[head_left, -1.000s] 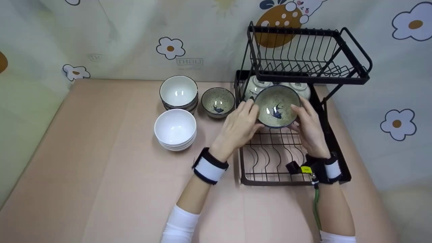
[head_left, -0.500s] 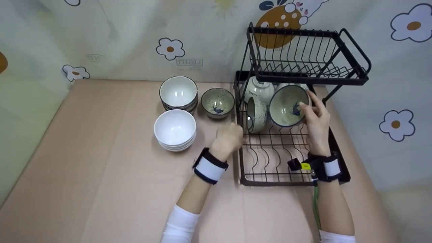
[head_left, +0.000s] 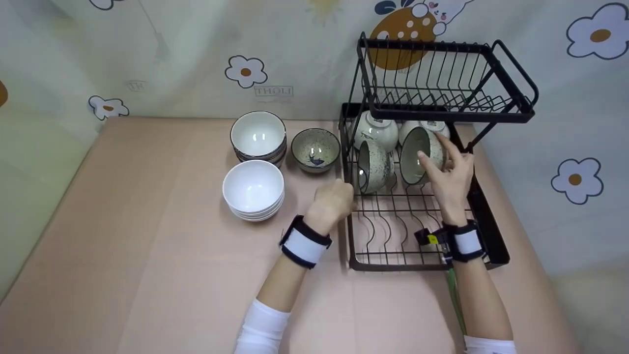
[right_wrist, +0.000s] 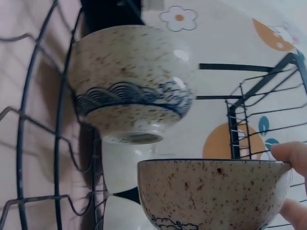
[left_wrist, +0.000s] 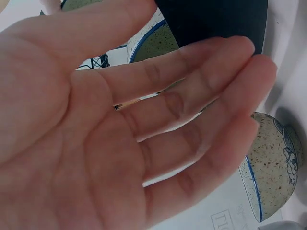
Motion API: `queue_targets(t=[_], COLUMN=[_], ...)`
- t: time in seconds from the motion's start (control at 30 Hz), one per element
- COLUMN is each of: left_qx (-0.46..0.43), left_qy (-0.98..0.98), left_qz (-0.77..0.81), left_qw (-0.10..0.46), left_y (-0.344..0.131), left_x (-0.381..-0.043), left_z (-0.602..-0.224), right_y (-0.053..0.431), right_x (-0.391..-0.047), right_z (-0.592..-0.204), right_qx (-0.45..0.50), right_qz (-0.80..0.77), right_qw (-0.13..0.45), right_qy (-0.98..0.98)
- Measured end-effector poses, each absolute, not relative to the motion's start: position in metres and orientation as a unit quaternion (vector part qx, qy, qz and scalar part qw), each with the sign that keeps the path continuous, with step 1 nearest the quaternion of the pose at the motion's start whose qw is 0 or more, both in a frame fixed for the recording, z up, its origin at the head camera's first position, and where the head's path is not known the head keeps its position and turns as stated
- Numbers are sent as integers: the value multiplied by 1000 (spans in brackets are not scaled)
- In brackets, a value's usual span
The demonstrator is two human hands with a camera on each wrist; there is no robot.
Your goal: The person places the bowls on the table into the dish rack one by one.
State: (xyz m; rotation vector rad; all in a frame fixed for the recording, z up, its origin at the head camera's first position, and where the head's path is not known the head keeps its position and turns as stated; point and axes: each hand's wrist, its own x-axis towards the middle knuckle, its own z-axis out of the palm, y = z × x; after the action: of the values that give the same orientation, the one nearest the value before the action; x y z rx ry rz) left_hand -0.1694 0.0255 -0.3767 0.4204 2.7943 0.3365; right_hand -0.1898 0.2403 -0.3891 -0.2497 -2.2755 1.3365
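Left hand (head_left: 333, 204): relaxed, fingers loosely extended, beside black rack (head_left: 398, 268).
Right hand (head_left: 452, 179): pinching speckled bowl (head_left: 414, 155) at rim.
Bowl position: tilted sideways, lower tier, right of second bowl (head_left: 377, 168).

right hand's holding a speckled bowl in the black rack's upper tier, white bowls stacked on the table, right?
Wrong tier: the head view shows the right hand holding a speckled bowl in the lower tier of the black rack, white bowls stacked on the table.

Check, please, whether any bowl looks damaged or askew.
Nothing stands out. One speckled bowl sits sideways in the dish rack, and the right hand holds another bowl tilted there; their visible surfaces show no cracks.
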Motion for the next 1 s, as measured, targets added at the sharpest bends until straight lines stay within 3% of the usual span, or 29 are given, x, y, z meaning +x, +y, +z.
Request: queue_targets(t=[0.63,1.0], left_qx=[144,149], left_qy=[972,972], left_qz=[131,117], left_qw=[133,135], left_y=[27,27], left_x=[-168,-169], left_z=[-376,-377], right_y=[223,214], right_x=[-196,-197], right_z=[-410,-422], right_qx=[-29,-31], right_qz=[382,394], right_qw=[254,208], right_qy=[-888,-895])
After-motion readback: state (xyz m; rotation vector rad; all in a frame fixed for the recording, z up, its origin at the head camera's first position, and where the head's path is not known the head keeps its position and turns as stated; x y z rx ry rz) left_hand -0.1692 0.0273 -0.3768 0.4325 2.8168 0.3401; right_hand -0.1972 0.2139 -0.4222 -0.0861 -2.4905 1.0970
